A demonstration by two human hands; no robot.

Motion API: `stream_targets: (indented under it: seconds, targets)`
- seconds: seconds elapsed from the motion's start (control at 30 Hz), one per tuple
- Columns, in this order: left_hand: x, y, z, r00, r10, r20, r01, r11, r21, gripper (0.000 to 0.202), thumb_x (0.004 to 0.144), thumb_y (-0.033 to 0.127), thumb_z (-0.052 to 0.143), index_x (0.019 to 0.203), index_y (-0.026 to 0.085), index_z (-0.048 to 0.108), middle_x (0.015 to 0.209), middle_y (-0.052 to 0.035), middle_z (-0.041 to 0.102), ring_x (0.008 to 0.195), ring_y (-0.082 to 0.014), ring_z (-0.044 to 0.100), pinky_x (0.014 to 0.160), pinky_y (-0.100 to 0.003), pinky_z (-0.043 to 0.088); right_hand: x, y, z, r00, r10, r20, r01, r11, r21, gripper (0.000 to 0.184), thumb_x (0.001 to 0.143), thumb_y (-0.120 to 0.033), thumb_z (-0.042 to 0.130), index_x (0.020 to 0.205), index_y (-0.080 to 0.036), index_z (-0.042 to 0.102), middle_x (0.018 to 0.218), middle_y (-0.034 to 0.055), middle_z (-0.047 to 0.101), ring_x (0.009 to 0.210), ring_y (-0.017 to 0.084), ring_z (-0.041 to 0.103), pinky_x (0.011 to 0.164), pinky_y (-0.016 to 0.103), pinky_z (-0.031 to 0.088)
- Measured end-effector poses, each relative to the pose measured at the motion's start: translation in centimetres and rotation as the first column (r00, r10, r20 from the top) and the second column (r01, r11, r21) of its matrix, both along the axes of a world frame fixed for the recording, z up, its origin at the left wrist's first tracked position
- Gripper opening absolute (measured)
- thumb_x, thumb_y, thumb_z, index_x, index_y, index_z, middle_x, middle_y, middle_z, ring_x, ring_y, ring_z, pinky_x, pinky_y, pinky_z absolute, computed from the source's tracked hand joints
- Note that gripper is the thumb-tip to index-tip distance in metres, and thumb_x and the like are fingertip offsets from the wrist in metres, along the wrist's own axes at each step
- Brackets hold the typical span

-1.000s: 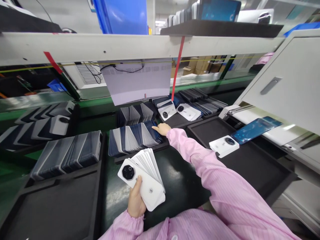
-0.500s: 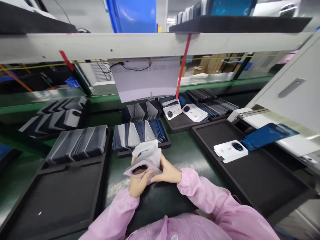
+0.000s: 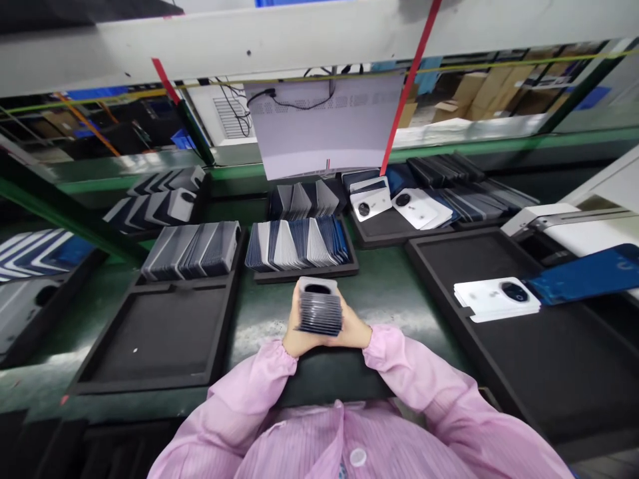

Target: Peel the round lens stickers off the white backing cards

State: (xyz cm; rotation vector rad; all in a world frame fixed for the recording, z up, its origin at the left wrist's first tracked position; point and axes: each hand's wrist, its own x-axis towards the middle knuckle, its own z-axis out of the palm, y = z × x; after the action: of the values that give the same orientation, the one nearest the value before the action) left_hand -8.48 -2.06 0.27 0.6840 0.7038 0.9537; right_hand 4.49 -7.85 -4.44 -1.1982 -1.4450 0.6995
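Between my two hands is a stack of thin phone back panels (image 3: 320, 313), edges toward me, with a round dark camera opening on the grey panel at its far side. My left hand (image 3: 295, 336) is closed around the stack's left side, and my right hand (image 3: 352, 326) closes on its right. Most of the fingers are hidden behind the stack. Just beyond my hands, a black tray (image 3: 309, 273) holds a row of upright blue and white panels (image 3: 297, 245).
At left, a black foam tray (image 3: 150, 339) carries grey panels (image 3: 192, 249) along its far end. White panels (image 3: 494, 299) and a blue panel (image 3: 589, 274) lie on the right tray (image 3: 559, 372). A red strip (image 3: 412, 86) slants down from the shelf beam (image 3: 299, 40).
The panels were fanned apart and tilted in my hands; now they form one squared stack with edges facing me. My view has tipped down and shifted left.
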Motion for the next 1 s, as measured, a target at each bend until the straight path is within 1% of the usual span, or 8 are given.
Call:
stream_targets:
  seconds: [0.13, 0.27, 0.37, 0.47, 0.57, 0.7, 0.9, 1.0]
  targets:
    - [-0.9, 0.9, -0.8, 0.994, -0.092, -0.054, 0.105, 0.935, 0.339, 0.12, 0.028, 0.013, 0.092, 0.135, 0.021, 0.04, 0.14, -0.0169, 0.048, 0.13, -0.0322, 0.047, 0.111, -0.043, 0.031, -0.5, 0.4, 0.0, 0.982, -0.174, -0.076, 0.172, 0.984, -0.036, 0.088, 0.056, -0.043, 0.085, 0.127, -0.018, 0.039, 0.12, 0.0159, 0.06, 0.107, 0.029, 0.062, 0.095, 0.045, 0.048]
    - [-1.5, 1.5, -1.9, 0.982, -0.142, -0.126, 0.189, 0.811, 0.553, 0.124, 0.039, 0.021, 0.092, 0.144, 0.024, 0.026, 0.144, -0.0175, 0.042, 0.133, -0.0318, 0.042, 0.112, -0.045, 0.03, -0.7, 0.3, 0.4, 0.983, -0.18, 0.016, 0.18, 0.983, 0.048, 0.082, 0.057, -0.043, 0.084, 0.124, -0.017, 0.044, 0.118, 0.0157, 0.061, 0.109, 0.028, 0.062, 0.097, 0.043, 0.048]
    - [-1.4, 1.9, -2.7, 0.947, -0.229, -0.224, 0.317, 0.775, 0.547, 0.135, 0.035, 0.018, 0.093, 0.147, 0.024, 0.017, 0.138, -0.0164, 0.049, 0.126, -0.0317, 0.051, 0.11, -0.048, 0.033, -0.4, 0.2, 0.1, 0.988, -0.153, 0.037, 0.152, 0.988, 0.021, 0.077, 0.064, -0.049, 0.079, 0.126, -0.016, 0.047, 0.119, 0.0161, 0.063, 0.109, 0.028, 0.063, 0.096, 0.043, 0.05]
    - [-1.0, 2.5, -3.4, 0.933, -0.223, -0.282, 0.346, 0.769, 0.537, 0.138, 0.033, 0.02, 0.093, 0.148, 0.021, 0.017, 0.137, -0.0159, 0.05, 0.124, -0.0323, 0.051, 0.109, -0.048, 0.034, 0.0, 0.4, -0.8, 0.989, -0.118, 0.094, 0.122, 0.992, -0.043, 0.051, 0.07, -0.049, 0.072, 0.11, -0.018, 0.061, 0.104, 0.0115, 0.071, 0.095, 0.027, 0.069, 0.085, 0.041, 0.056]
    - [-0.7, 3.1, -4.1, 0.936, -0.13, -0.327, 0.309, 0.749, 0.586, 0.115, 0.038, 0.026, 0.092, 0.139, 0.019, 0.037, 0.13, -0.013, 0.057, 0.118, -0.0312, 0.055, 0.106, -0.047, 0.039, 0.5, 0.6, -1.7, 0.967, -0.193, 0.168, 0.204, 0.977, -0.054, 0.026, 0.075, -0.043, 0.068, 0.088, -0.021, 0.068, 0.08, 0.0064, 0.073, 0.076, 0.025, 0.07, 0.071, 0.037, 0.059]
    - [-0.4, 3.7, -5.0, 0.931, -0.11, -0.348, 0.322, 0.693, 0.645, 0.102, 0.043, 0.025, 0.09, 0.134, 0.019, 0.043, 0.127, -0.0121, 0.058, 0.116, -0.0304, 0.056, 0.105, -0.046, 0.04, 0.9, 0.9, -2.2, 0.944, -0.254, 0.212, 0.261, 0.965, -0.003, 0.02, 0.073, -0.038, 0.066, 0.082, -0.021, 0.069, 0.075, 0.0064, 0.073, 0.071, 0.025, 0.07, 0.064, 0.034, 0.059]
    - [-0.1, 1.6, -4.6, 0.968, 0.033, -0.248, 0.124, 0.799, 0.588, 0.126, 0.047, 0.027, 0.089, 0.148, 0.018, 0.013, 0.145, -0.0197, 0.036, 0.136, -0.0326, 0.036, 0.115, -0.048, 0.022, 0.2, 1.6, -0.5, 0.886, -0.336, 0.32, 0.37, 0.928, -0.05, 0.031, 0.076, -0.047, 0.059, 0.077, -0.018, 0.068, 0.074, 0.0083, 0.073, 0.071, 0.027, 0.07, 0.061, 0.034, 0.056]
    - [0.0, 0.2, -3.6, 0.98, 0.01, -0.2, 0.094, 0.858, 0.504, 0.128, 0.04, 0.021, 0.09, 0.146, 0.016, 0.019, 0.15, -0.0212, 0.028, 0.142, -0.0342, 0.024, 0.116, -0.046, 0.018, -1.6, 1.9, 1.6, 0.788, -0.357, 0.502, 0.448, 0.891, -0.07, 0.027, 0.083, -0.039, 0.053, 0.087, -0.016, 0.066, 0.079, 0.008, 0.072, 0.074, 0.025, 0.069, 0.063, 0.031, 0.054]
